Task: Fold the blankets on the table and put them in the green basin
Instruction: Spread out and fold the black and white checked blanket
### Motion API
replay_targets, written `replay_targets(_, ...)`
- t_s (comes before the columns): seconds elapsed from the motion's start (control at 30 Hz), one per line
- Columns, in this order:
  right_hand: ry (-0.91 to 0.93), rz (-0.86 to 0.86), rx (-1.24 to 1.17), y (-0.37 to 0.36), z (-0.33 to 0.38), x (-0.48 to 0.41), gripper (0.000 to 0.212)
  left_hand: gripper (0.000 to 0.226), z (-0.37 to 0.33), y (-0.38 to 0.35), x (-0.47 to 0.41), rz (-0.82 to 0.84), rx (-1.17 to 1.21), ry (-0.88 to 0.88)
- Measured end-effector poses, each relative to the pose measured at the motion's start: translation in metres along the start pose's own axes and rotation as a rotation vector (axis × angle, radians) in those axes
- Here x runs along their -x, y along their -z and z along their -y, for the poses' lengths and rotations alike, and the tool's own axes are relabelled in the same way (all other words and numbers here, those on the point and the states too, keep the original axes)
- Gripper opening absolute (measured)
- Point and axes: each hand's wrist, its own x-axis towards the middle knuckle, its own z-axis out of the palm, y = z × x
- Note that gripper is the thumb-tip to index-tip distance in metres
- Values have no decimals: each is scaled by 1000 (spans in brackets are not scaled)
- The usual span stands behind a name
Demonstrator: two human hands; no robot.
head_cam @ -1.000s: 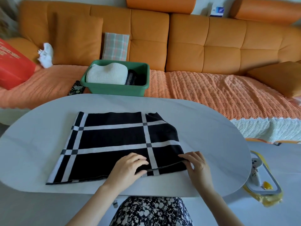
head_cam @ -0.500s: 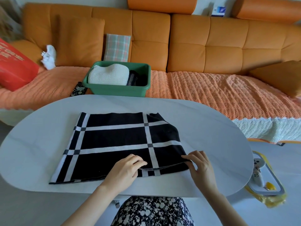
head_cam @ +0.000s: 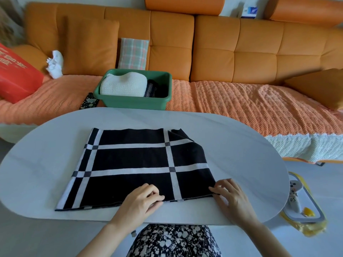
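A black blanket point(head_cam: 141, 167) with white grid lines lies flat and folded on the white oval table point(head_cam: 241, 154). The left hand point(head_cam: 141, 201) pinches its near edge around the middle, and the right hand point(head_cam: 232, 197) pinches its near right corner. Beyond the table's far edge, a green basin point(head_cam: 133, 103) sits on the orange sofa point(head_cam: 232, 52). It holds a folded white blanket point(head_cam: 123, 84) on the left and a dark one point(head_cam: 156, 89) on the right. A plaid cushion point(head_cam: 133, 53) stands behind the basin.
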Motion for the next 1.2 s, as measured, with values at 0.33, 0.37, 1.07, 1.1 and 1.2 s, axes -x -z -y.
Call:
replay_targets(0.33, -563, 9, -460, -1, 3, -95, 18, 31, 23, -5, -89, -157, -27, 300)
replay_targets(0.37, -555, 42, -462, -5, 3, -112, 20, 36, 25, -12, -97, -142, -66, 317)
replay_targets(1.07, -207, 581, -32, -89, -36, -248, 43, 60, 26, -58, -95, 62, -283, 447)
replay_targets(1.1, -231, 569, -13, -91, -38, -251, 48, 60, 27, -58, -95, 62, -279, 449)
replay_targets(1.2, -362, 504, -66, -92, -43, -267, 53, 59, 27, -57, -95, 58, -272, 454)
